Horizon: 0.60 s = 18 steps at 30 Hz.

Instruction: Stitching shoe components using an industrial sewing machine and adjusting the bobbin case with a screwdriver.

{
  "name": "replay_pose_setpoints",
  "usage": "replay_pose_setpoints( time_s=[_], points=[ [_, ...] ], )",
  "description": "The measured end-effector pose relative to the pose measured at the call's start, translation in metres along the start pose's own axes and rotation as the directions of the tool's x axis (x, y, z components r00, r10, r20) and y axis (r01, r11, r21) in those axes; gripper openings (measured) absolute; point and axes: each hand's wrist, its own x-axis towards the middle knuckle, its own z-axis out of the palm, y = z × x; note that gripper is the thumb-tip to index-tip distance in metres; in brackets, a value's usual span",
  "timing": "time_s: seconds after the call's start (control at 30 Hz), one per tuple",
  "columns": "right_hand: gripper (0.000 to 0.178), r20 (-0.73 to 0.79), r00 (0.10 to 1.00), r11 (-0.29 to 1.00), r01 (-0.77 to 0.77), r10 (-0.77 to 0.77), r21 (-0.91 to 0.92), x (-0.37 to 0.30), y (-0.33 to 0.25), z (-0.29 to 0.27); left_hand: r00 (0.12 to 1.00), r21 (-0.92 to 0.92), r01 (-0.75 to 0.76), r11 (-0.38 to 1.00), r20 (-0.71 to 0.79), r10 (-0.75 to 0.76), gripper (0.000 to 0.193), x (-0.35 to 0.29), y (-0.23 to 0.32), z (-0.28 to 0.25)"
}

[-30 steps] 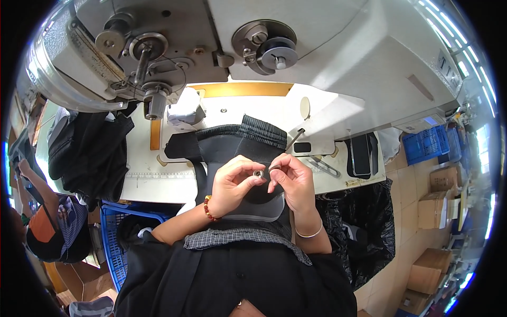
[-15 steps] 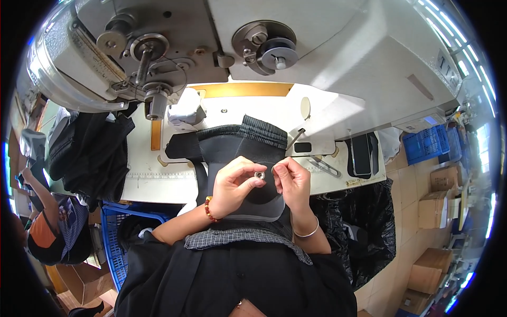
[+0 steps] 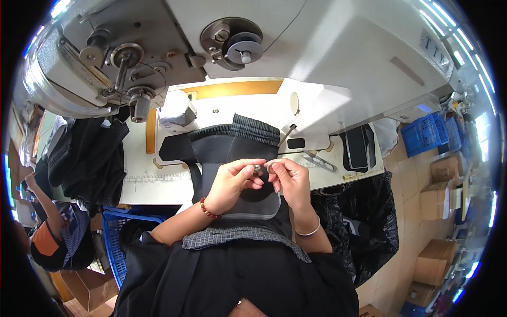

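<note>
Left grip (image 3: 228, 182) is closed down to a thumb-and-finger pinch on a small metal cylinder, bobbin-case-like (image 3: 257, 170); right grip (image 3: 293, 182) is pinched nearly flat on a thin round disc, probably a bobbin (image 3: 271, 168); both sit just beside each other in front of my chest, above the black garment with a gathered waistband (image 3: 256, 129); can't tell if they touch.

Main risk, I'd say, is a drop: both parts are small, likely slick metal, and I've only fingertips on them; a slip would probably land on the dark cloth, hard to spot, or roll off the tabletop (image 3: 145, 185) edge into the checked cloth (image 3: 245, 238) on my lap; a worse bounce could reach the black plastic bag (image 3: 372, 227) on my right or the blue basket (image 3: 112, 238) on my left.

Second: misalignment; the two faces are partly hidden by my fingers, so bringing them together askew could jam or knock one loose; too hard a squeeze might pop the disc out sideways. Any thread is too fine to see here; a loose tail could snag on a fingertip.
</note>
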Motion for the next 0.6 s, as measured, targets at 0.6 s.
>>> replay_pose_setpoints(
  time_s=[0.6],
  points=[
    [0.015,0.235,0.851,0.866,0.496,-0.47,-0.063,0.019,-0.083,0.048,0.996,-0.121,-0.091,0.989,-0.014,0.09,0.031,-0.012,0.013,-0.011]
  ],
)
